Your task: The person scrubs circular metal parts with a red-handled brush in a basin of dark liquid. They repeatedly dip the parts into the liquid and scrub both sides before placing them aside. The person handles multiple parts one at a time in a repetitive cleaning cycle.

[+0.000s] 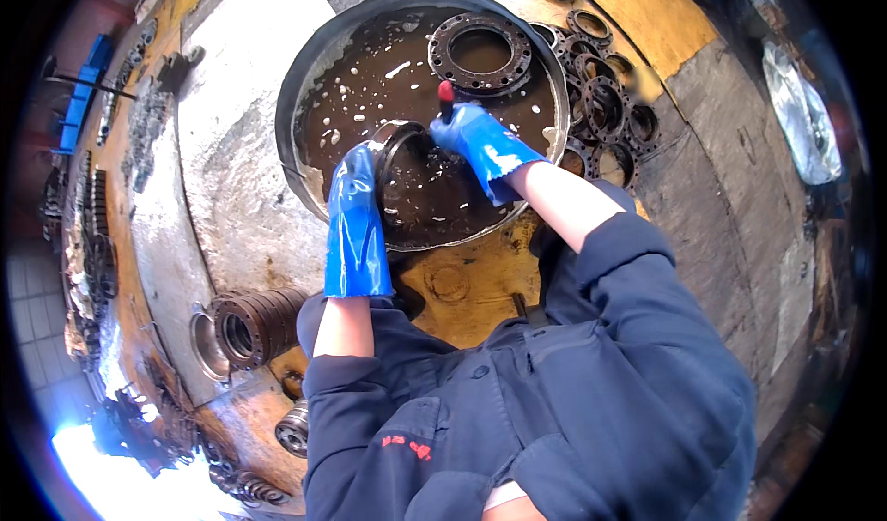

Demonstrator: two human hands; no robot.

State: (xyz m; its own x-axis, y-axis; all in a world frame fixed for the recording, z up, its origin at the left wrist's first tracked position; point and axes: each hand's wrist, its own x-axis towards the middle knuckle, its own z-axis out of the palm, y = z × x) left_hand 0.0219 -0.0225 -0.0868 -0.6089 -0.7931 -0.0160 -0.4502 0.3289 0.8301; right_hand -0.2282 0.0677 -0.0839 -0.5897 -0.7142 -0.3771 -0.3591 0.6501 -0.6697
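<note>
A round, dark-rimmed tub (pixel 289 105) of murky brown liquid with foam flecks is in front of me. My left hand (pixel 353 207), in a long blue rubber glove, grips the left edge of a dark, wet metal ring (pixel 386 177) tilted up at the tub's near side. In my right hand (pixel 473 142), also blue-gloved, is a brush with a red-tipped handle (pixel 445 92). Its working end is mostly hidden by the glove, close to the ring's upper edge. Farther back, a larger flanged ring (pixel 449 66) with bolt holes sits inside the tub, against its far right side.
Several dark metal rings (pixel 605 105) are heaped right of the tub. A row of brown rings (pixel 263 322) stands at the near left, beside a metal cylinder (pixel 294 429). A blue metal piece (pixel 83 96) lies far left; clear plastic (pixel 802 115) lies far right.
</note>
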